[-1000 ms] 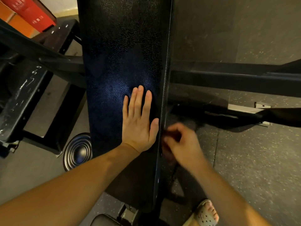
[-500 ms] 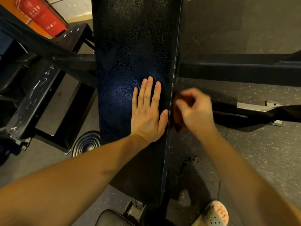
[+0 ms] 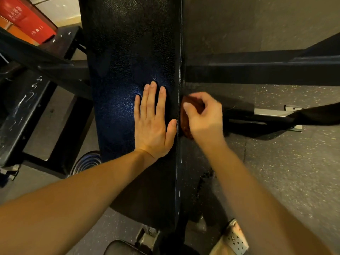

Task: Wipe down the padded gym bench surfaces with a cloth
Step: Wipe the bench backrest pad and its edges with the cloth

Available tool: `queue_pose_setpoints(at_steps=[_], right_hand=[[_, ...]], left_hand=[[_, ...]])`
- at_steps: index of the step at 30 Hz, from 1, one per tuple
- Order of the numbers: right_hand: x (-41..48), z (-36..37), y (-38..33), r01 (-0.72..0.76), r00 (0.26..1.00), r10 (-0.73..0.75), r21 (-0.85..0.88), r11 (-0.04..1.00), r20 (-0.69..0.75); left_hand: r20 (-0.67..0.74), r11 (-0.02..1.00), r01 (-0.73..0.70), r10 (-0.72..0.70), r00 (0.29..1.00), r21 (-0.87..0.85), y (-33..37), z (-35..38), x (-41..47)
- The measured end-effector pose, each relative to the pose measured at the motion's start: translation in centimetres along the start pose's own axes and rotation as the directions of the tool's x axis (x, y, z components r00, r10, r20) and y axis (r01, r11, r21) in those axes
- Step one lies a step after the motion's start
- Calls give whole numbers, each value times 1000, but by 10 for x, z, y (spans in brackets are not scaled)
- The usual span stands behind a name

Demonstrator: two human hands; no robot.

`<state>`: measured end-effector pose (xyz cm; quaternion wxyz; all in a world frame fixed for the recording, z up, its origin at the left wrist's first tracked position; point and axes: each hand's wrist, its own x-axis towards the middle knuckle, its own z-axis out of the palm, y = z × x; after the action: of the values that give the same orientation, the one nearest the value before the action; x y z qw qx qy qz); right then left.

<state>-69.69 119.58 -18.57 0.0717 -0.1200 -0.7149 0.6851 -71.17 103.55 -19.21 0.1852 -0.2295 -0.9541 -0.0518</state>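
Observation:
A long black padded bench (image 3: 128, 52) runs from the top of the head view down to its middle. My left hand (image 3: 152, 124) lies flat on the pad with straight fingers, close to the right edge. My right hand (image 3: 204, 116) grips a dark reddish-brown cloth (image 3: 185, 124) and holds it against the pad's right side face, just beside my left thumb. Most of the cloth is hidden under my fingers.
Black steel frame bars (image 3: 257, 70) cross under the bench to both sides. A weight plate (image 3: 86, 162) lies on the floor at the left, a red box (image 3: 24, 19) at the top left. My sandalled foot (image 3: 235, 238) stands on the speckled rubber floor (image 3: 294, 172) at the right.
My right hand has slid the cloth along the bench's side edge away from me, from below my left wrist up to beside its thumb. My left hand has stayed flat on the pad.

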Motion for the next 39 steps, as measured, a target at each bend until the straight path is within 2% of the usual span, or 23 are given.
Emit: queue_pose_setpoints(at_steps=[2,4,5,6,7,9,12,14,15,17,18,20,23,25,27,30,31,35,37,39], right_hand=[[-39,3,22,-128,990,127,1,992,66],[-96,2,43,-320,915,345,-146,936,208],[-112,-1,46,-355,875,409,-232,906,260],[-112,-2,47,-361,865,424,-253,897,268],[-95,-2,44,-341,891,388,-216,915,237],[-41,-1,22,-201,970,208,-70,977,129],[20,-1,-21,6,1000,-5,82,997,-17],[0,-1,-15,-2,1000,0,132,991,13],[-25,-2,-3,-62,996,54,113,992,74],[-81,-6,20,-228,948,222,2,974,229],[-94,-8,23,-253,928,260,-63,965,268],[-63,-7,17,-142,963,160,-97,985,218],[38,-4,-32,78,997,-77,-98,992,17],[75,-6,-51,114,991,-117,-51,992,-65],[56,-5,-38,106,994,-107,-41,993,-23],[-29,-11,-7,33,979,0,-157,987,202],[-38,-13,-4,56,974,-11,-191,980,228],[48,-8,-29,127,992,-118,-222,967,51],[72,-5,-37,157,986,-165,-167,973,-36],[41,-4,-19,160,987,-158,-134,978,20]], left_hand=[[-7,1000,1,-1,1000,-4,0,1,0],[-9,1000,2,-2,1000,-9,1,1,-1],[-9,1000,1,-1,1000,-6,1,1,-1],[-8,1000,2,-2,1000,-2,1,1,-1],[-8,1000,2,-2,1000,0,1,1,-1],[-3,1000,2,-2,1000,-2,0,0,-1],[2,1000,2,-2,1000,1,0,0,0],[0,1000,-1,1,1000,0,0,0,0],[-7,1000,-2,2,1000,-2,0,0,-1],[-12,1000,-4,3,1000,-17,1,0,-1],[-14,1000,-3,2,1000,-19,1,1,-1],[-10,1000,2,-2,1000,-14,0,1,0],[-8,1000,3,-3,1000,-10,0,0,0],[-7,1000,3,-3,1000,-16,0,1,1],[-8,1000,7,-8,1000,-12,1,0,0],[0,1000,-1,1,1000,-15,0,0,-1],[-3,1000,-4,4,1000,-11,0,0,0],[-4,1000,6,-6,1000,-5,0,2,0],[-7,1000,5,-5,1000,-2,1,2,1],[-12,1000,2,-2,1000,-6,0,2,0]])
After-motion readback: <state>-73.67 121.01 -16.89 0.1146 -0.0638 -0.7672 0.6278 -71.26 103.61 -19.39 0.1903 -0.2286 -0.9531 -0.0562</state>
